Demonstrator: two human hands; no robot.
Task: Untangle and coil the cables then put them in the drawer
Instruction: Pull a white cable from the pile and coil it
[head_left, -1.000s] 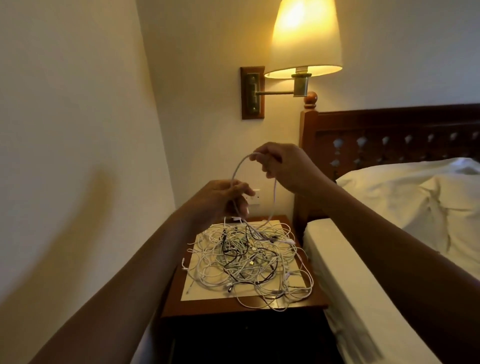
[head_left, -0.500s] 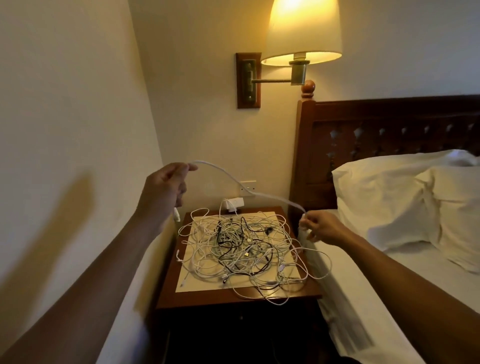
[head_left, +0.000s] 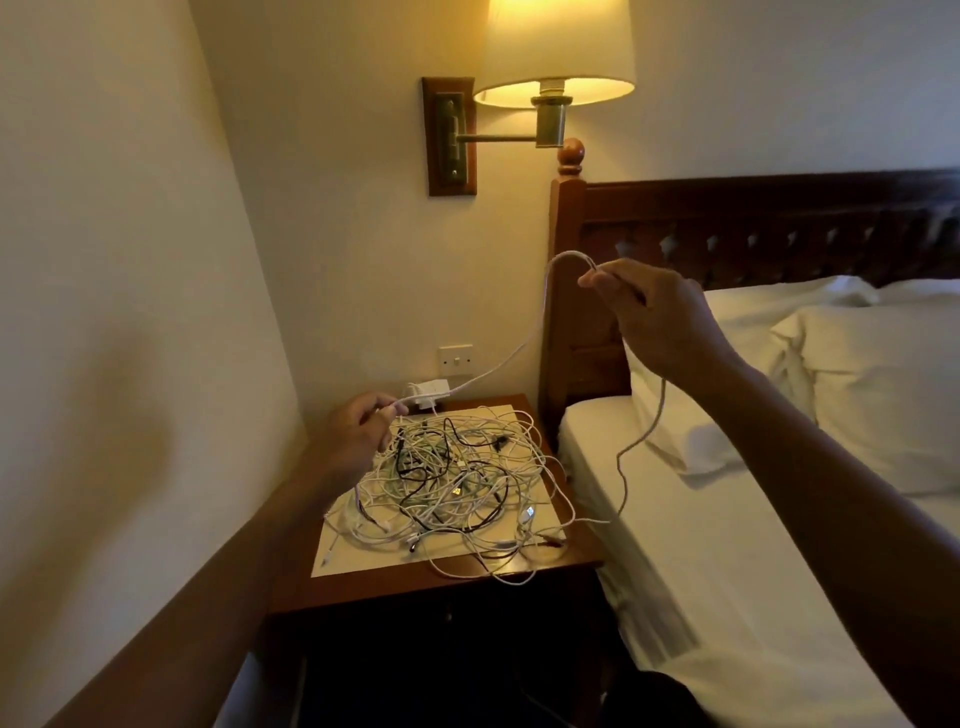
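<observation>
The left hand (head_left: 358, 439) hovers low over the back left of the nightstand (head_left: 441, 590), its thumb and fingertips pinching one end of a white cable (head_left: 504, 359). Just beside it, the tangled pile of cables (head_left: 457, 483), white and black, lies on a cream mat (head_left: 363, 556) on the nightstand top. The white cable climbs rightward in an arc to the raised right hand (head_left: 660, 317), whose curled fingers pinch it. Below that hand it hangs slack beside the bed (head_left: 727, 545) and runs back to the pile.
</observation>
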